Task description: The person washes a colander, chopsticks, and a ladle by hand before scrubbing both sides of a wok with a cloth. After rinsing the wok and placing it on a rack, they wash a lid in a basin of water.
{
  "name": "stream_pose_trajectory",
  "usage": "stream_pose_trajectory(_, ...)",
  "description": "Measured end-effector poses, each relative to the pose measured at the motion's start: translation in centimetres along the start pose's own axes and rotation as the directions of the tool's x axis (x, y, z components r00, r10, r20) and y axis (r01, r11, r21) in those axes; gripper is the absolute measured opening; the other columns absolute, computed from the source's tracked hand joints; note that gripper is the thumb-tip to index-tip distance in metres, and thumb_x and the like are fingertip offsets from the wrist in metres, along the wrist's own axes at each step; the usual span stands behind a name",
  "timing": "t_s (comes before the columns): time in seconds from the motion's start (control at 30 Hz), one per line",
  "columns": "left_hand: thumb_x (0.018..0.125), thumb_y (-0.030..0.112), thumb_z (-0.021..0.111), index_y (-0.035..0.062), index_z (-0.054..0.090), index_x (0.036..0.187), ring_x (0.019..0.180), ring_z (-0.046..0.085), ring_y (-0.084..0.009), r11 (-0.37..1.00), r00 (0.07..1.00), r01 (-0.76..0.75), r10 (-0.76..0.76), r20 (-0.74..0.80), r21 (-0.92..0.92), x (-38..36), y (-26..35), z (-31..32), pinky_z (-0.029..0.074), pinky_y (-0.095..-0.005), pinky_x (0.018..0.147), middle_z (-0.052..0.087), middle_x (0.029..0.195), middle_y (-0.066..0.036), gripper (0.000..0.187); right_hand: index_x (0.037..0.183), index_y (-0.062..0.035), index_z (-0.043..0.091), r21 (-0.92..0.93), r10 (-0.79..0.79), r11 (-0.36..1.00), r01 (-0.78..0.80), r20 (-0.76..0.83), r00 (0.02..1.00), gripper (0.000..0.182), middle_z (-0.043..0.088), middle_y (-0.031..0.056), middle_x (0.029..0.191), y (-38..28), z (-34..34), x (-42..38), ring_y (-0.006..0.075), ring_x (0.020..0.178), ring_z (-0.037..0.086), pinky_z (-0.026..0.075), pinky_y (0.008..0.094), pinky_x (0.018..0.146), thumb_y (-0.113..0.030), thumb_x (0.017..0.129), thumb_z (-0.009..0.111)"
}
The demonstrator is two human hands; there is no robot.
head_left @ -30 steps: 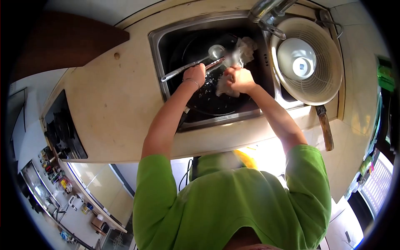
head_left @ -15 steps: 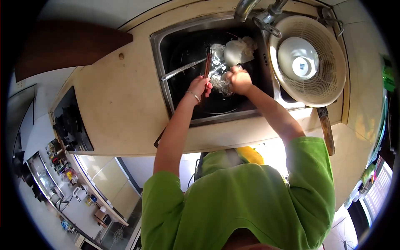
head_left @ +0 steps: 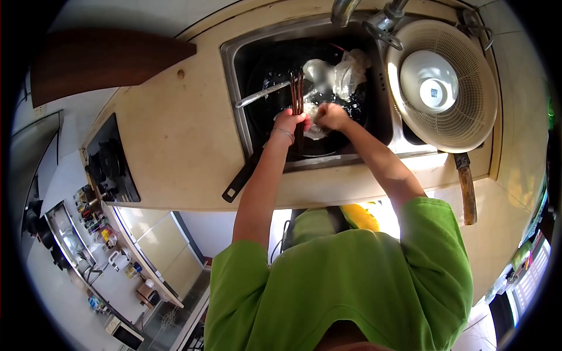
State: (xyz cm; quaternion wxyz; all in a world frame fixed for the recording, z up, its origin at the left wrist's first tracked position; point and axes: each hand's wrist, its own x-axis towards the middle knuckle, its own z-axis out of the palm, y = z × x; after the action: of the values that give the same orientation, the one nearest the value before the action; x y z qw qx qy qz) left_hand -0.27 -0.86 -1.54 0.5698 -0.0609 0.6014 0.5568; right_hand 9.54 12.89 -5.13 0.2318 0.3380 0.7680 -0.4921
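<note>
My left hand (head_left: 291,123) grips a bundle of dark red-brown chopsticks (head_left: 297,89) that point up and away over the sink (head_left: 234,70). Beside it, my right hand (head_left: 331,115) is closed on a wet whitish cloth (head_left: 317,130) close to the chopsticks' lower end. Both hands are over a black pan (head_left: 345,143) lying in the sink. A metal ladle (head_left: 264,93) rests across the pan, its bowl next to a crumpled clear plastic bag (head_left: 349,71).
A tap (head_left: 342,9) stands above the sink. On the right, a beige colander (head_left: 468,111) holds a white bowl (head_left: 431,82). A wooden-handled tool (head_left: 467,187) lies on the counter's right. The pan's black handle (head_left: 240,178) juts over the counter (head_left: 170,128); a stove (head_left: 111,161) is at left.
The chopsticks have swung from lying sideways to pointing upright in my left hand. My right hand has drawn in close to the left, and the view has shifted slightly.
</note>
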Motion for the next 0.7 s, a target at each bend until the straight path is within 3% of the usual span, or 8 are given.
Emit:
stream_pose_trajectory(0.17,0.078,0.002,0.049,0.0027,0.05,0.088,0.06,0.056,-0.0202,0.994,0.989,0.069,-0.08,-0.125,-0.087,-1.5,1.2,1.4,0.048,-0.0322,0.054,0.057,0.077,-0.011,0.01,0.091,-0.0076,0.059,-0.125,0.162,0.968,-0.22,-0.363,0.918,0.035,0.057,0.0146,0.097,-1.3,-1.1,-1.1,0.0246,0.088,0.057,0.046,0.033,0.075,-0.029,0.064,0.058)
stream_pose_trajectory(0.23,0.078,0.001,0.047,0.0046,0.049,0.09,0.061,0.056,-0.0202,0.992,0.984,0.122,-0.126,-0.124,-0.042,-1.1,1.1,1.1,0.049,-0.033,0.053,0.057,0.078,-0.009,0.012,0.091,-0.0071,0.059,-0.488,-0.294,0.859,0.154,-0.225,0.929,0.032,0.058,0.0144,0.094,0.5,1.6,-0.9,0.0251,0.089,0.057,0.045,0.0343,0.076,-0.028,0.068,0.054)
stream_pose_trajectory(0.3,0.079,0.003,0.046,0.0064,0.049,0.088,0.058,0.054,-0.0178,0.994,0.993,0.105,-0.103,-0.058,0.036,-0.6,0.4,0.4,0.048,-0.0305,0.049,0.056,0.075,-0.008,0.01,0.086,-0.0063,0.061,-0.391,-0.114,0.92,-0.001,-0.27,0.956,0.03,0.06,0.0148,0.086,0.3,0.5,-0.7,0.0291,0.083,0.057,0.044,0.0361,0.076,-0.03,0.068,0.058)
stream_pose_trajectory(0.37,0.08,0.005,0.045,0.0072,0.049,0.088,0.053,0.051,-0.015,0.995,0.994,0.085,-0.081,-0.076,0.051,-0.3,0.5,0.1,0.045,-0.0282,0.044,0.055,0.073,-0.007,0.009,0.08,-0.0026,0.061,0.087,-0.012,0.996,0.031,-0.206,0.979,0.022,0.061,0.0132,0.077,-0.2,-1.7,-1.8,0.0239,0.071,0.058,0.046,0.0317,0.067,-0.021,0.068,0.06)
stream_pose_trajectory(0.43,0.08,0.007,0.044,0.0074,0.049,0.088,0.049,0.047,-0.0131,0.994,0.995,0.071,-0.065,-0.075,0.084,-0.6,0.7,0.6,0.041,-0.0268,0.039,0.054,0.071,-0.006,0.009,0.073,-0.0036,0.059,0.797,-0.059,0.602,0.043,-0.01,0.998,0.009,0.06,0.0072,0.068,-1.5,-1.1,-3.2,0.0155,0.058,0.056,0.045,0.0258,0.053,-0.012,0.071,0.062)
stream_pose_trajectory(0.57,0.085,0.018,0.036,0.0042,0.048,0.082,0.036,0.04,-0.0126,0.99,1.0,0.025,-0.024,-0.012,0.14,-3.8,1.6,3.9,0.032,-0.0253,0.029,0.046,0.056,-0.004,0.018,0.076,-0.0032,0.056,0.925,-0.357,0.334,0.182,-0.054,0.933,0.008,0.058,0.0064,0.064,-6.5,-1.6,-8.8,0.0145,0.049,0.055,0.042,0.024,0.04,-0.011,0.077,0.057)
stream_pose_trajectory(0.63,0.083,0.015,0.036,0.0084,0.045,0.074,0.04,0.038,-0.0095,0.972,0.991,0.132,-0.134,-0.004,0.193,-5.5,1.9,5.2,0.031,-0.0236,0.031,0.041,0.056,0.0,0.014,0.079,-0.006,0.053,0.9,-0.337,0.405,0.164,-0.02,0.941,0.009,0.057,0.0066,0.06,-7.1,-1.6,-9.0,0.0133,0.043,0.052,0.037,0.022,0.032,-0.014,0.078,0.056)
stream_pose_trajectory(0.7,0.084,0.017,0.036,0.0093,0.043,0.077,0.04,0.036,-0.0084,0.957,0.998,0.062,-0.055,-0.032,0.282,-7.0,2.0,6.7,0.03,-0.0229,0.031,0.04,0.057,0.001,0.013,0.074,-0.0051,0.053,0.775,-0.243,0.466,0.426,-0.351,0.904,0.015,0.056,0.0068,0.058,-6.3,0.7,-5.7,0.0151,0.046,0.052,0.04,0.0253,0.039,-0.02,0.077,0.056)
